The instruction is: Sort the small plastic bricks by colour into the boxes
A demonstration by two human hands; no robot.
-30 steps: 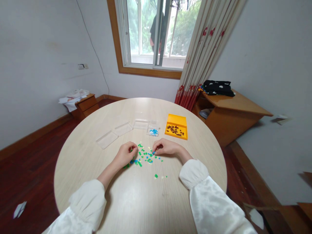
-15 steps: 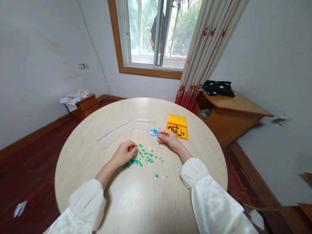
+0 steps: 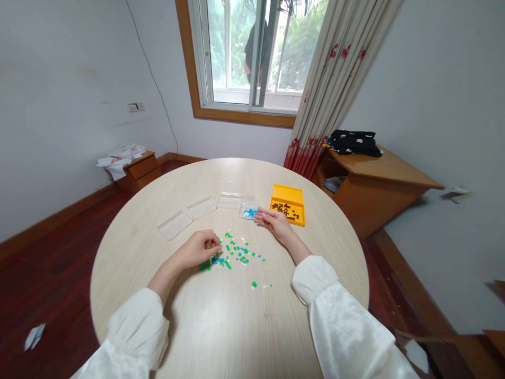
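My left hand point(image 3: 200, 247) is low over the left side of a scatter of small green, blue, yellow and cream building bricks point(image 3: 236, 248). Its thumb and forefinger are pinched together; whatever may be between them is too small to make out. At the right edge of a small clear box point(image 3: 242, 215) holding blue pieces point(image 3: 250, 213), my right hand point(image 3: 275, 223) is open. Its fingers are stretched out and cover part of that box. No piece shows in this hand.
Several clear trays point(image 3: 174, 225) curve along the left and back of the round table point(image 3: 232, 326). A yellow box point(image 3: 287, 192) with its lid raised holds dark brown pieces point(image 3: 281, 208). A few loose bricks point(image 3: 254, 284) lie nearer the front.
My left hand has shifted slightly left, still pinched. The fingers of my right hand have straightened beside the box of blue pieces.
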